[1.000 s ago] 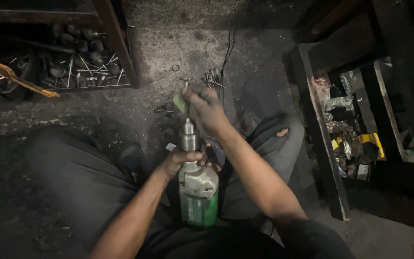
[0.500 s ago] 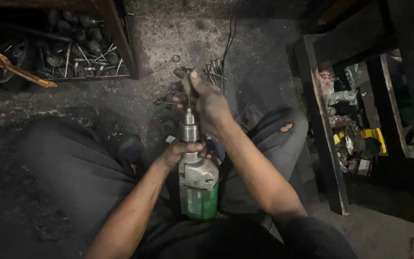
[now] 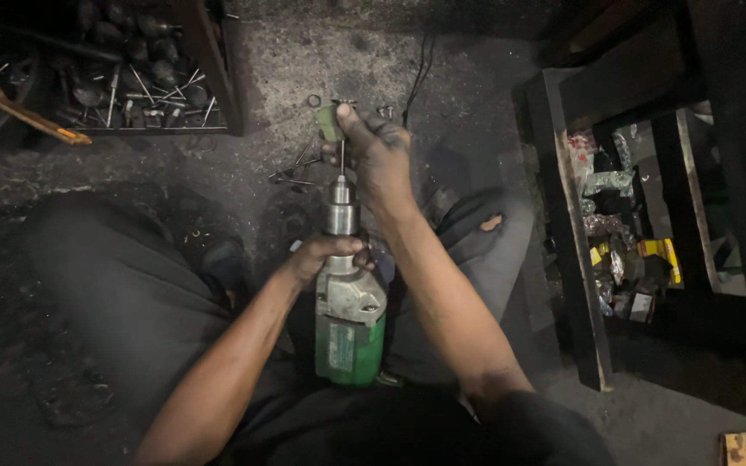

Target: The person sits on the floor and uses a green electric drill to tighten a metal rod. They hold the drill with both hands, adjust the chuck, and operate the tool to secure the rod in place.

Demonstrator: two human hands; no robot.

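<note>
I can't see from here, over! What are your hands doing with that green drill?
Left hand grips the green drill just behind the chuck. Right hand holds the thin bit at the chuck. Nothing blocking.

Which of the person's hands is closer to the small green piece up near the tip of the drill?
Right. The right hand holds the green piece in its fingers; the left hand is lower, gripping the drill below its chuck.
</note>
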